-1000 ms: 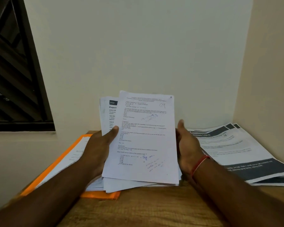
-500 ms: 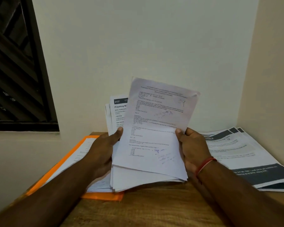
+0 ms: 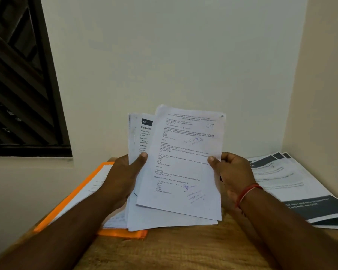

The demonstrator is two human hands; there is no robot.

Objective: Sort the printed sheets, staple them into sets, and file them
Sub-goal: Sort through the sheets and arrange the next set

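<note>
Sorting in hand, with no stapler in view

Above the wooden table (image 3: 183, 250), the left hand (image 3: 123, 178) grips a loose stack of sheets (image 3: 144, 217) while the right hand (image 3: 230, 176) pinches the top sheet (image 3: 183, 168) by its right edge. Behind, an open orange folder (image 3: 76, 193) holds a few papers, and a pile of dark-banded printouts (image 3: 293, 184) lies to the right. Stapling and most of the filing seem left to do.

Paperwork corner of a plain room: wooden counter (image 3: 183, 250) between bare cream walls (image 3: 164, 55), dark-framed window (image 3: 18, 84) at 10 o'clock, orange folder (image 3: 121, 233) at 8, printed stacks (image 3: 293, 184) at 3.
</note>
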